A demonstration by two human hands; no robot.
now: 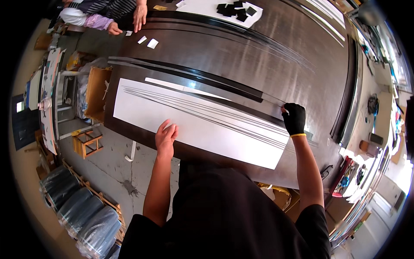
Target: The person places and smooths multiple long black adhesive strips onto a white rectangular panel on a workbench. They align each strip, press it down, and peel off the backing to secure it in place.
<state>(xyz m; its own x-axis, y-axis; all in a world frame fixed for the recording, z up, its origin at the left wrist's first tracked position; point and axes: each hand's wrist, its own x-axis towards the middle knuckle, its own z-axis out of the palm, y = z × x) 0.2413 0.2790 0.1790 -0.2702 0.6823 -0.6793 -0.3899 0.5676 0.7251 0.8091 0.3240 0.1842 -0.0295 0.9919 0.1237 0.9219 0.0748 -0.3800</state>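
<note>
A long white sheet (189,125) lies along the near side of the dark table, with several thin dark strips (202,114) lengthwise on it. My bare left hand (166,138) is over its front edge. Those fingers are loosely curled and apart, and I see nothing in them. At the sheet's right end, my right hand (295,118), in a black glove with a yellow cuff, is closed in a pinch. A thin strip (273,98) runs from its fingertips toward the wide black strips (215,83) behind the sheet. The glove hides exactly how it is gripped.
Across the dark table (267,64), another person's hands (139,17) are near small white pieces (152,43). Black squares (241,17) lie on a white sheet at the back. A cardboard box (98,93) and wooden stool (87,143) stand left; wrapped rolls (92,220) are lower left.
</note>
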